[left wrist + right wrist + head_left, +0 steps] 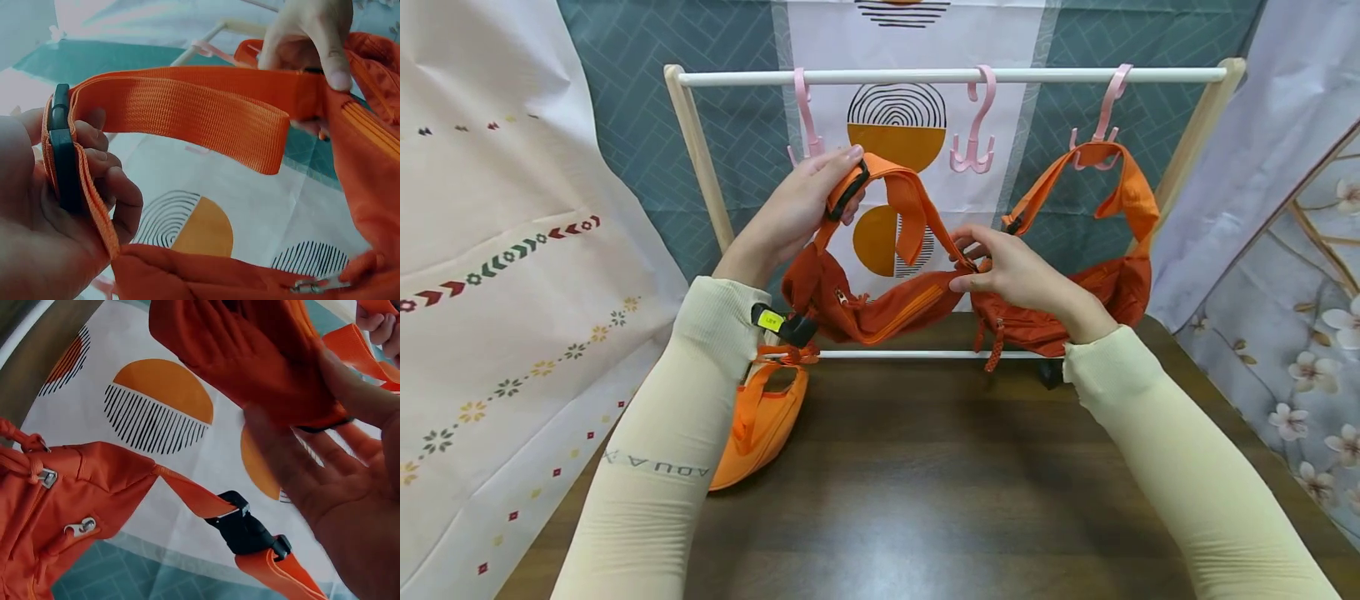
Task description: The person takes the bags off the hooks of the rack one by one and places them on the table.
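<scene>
A red-orange waist bag (887, 315) hangs between my two hands, in front of the rack. My left hand (797, 204) grips its strap at the black buckle (64, 153), fingers curled behind the webbing. From there the strap (187, 103) arches across to the bag's other end, its loose tail dangling. At that end, my right hand (1026, 271) pinches the corner where strap and bag meet, thumb on the near side. A zipper pull (319, 284) shows on the front. Close beyond the right hand, a second red-orange waist bag (1112, 287) hangs by its strap.
The rack's white rail (895, 77) carries three pink hooks; the middle hook (974, 125) has nothing on it, and the right hook (1107, 108) bears the second bag. An orange bag (775, 417) hangs low at left, above the dark wooden table (910, 483). Printed cloths enclose the sides.
</scene>
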A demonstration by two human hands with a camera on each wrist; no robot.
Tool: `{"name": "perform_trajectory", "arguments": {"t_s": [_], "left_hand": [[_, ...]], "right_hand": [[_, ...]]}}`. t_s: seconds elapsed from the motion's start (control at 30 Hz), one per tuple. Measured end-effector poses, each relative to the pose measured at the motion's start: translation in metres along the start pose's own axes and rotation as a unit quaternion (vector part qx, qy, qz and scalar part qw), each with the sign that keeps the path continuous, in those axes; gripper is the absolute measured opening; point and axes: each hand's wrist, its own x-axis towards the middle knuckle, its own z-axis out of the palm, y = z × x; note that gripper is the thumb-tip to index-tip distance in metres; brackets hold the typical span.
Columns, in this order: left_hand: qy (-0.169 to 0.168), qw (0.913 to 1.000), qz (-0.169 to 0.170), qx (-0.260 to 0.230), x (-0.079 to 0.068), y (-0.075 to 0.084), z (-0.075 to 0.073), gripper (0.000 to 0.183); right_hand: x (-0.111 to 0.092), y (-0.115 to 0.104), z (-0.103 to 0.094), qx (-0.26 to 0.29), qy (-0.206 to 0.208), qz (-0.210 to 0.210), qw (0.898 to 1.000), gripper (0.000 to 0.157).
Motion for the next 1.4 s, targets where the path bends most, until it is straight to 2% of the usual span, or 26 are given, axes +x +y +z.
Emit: {"name": "perform_trajectory", "arguments": {"t_s": [0.13,0.27,0.37,0.47,0.63,0.77,0.87,1.0,1.07,1.17,1.3,1.4], "left_hand": [[0.011,0.9998,-0.003,0.016,-0.007,-0.01,-0.012,0.039],[0.027,0.9969,-0.014,0.072,-0.019,-0.025,-0.031,0.044],[0.021,0.9928,-0.031,0.114,-0.028,-0.039,-0.043,0.043],[0.006,0.9926,-0.038,0.115,-0.036,-0.052,-0.048,0.043],[-0.018,0.9976,-0.018,0.064,-0.045,-0.073,-0.048,0.037],[-0.052,0.9985,-0.001,0.018,-0.056,-0.092,-0.051,0.037],[-0.072,0.9971,-0.002,0.026,-0.065,-0.105,-0.051,0.05],[-0.086,0.9947,-0.019,0.054,-0.074,-0.12,-0.043,0.069],[-0.083,0.9946,-0.028,0.055,-0.077,-0.126,-0.038,0.07],[-0.066,0.9962,-0.027,0.05,-0.08,-0.133,-0.031,0.058],[-0.033,0.9992,-0.004,0.022,-0.082,-0.136,-0.027,0.041],[-0.011,0.9998,0.015,-0.008,-0.083,-0.133,-0.027,0.038]], "right_hand": [[-0.006,-0.006,-0.005,-0.009,0.057,-0.028,0.998,0.04],[-0.009,-0.02,-0.018,-0.021,0.127,-0.077,0.989,0.031],[-0.008,-0.035,-0.031,-0.03,0.169,-0.104,0.98,0.028],[-0.005,-0.052,-0.043,-0.045,0.192,-0.118,0.973,0.025],[0.003,-0.075,-0.058,-0.083,0.204,-0.126,0.967,0.019],[0.006,-0.084,-0.067,-0.1,0.21,-0.112,0.966,0.018],[0.005,-0.087,-0.071,-0.101,0.211,-0.105,0.967,0.019],[0.004,-0.085,-0.072,-0.093,0.213,-0.094,0.968,0.019],[0.003,-0.083,-0.072,-0.091,0.213,-0.089,0.969,0.019],[0.002,-0.078,-0.071,-0.086,0.211,-0.08,0.971,0.019],[-0.003,-0.065,-0.071,-0.058,0.2,-0.063,0.976,0.02],[-0.009,-0.052,-0.072,-0.021,0.185,-0.051,0.981,0.023]]}}
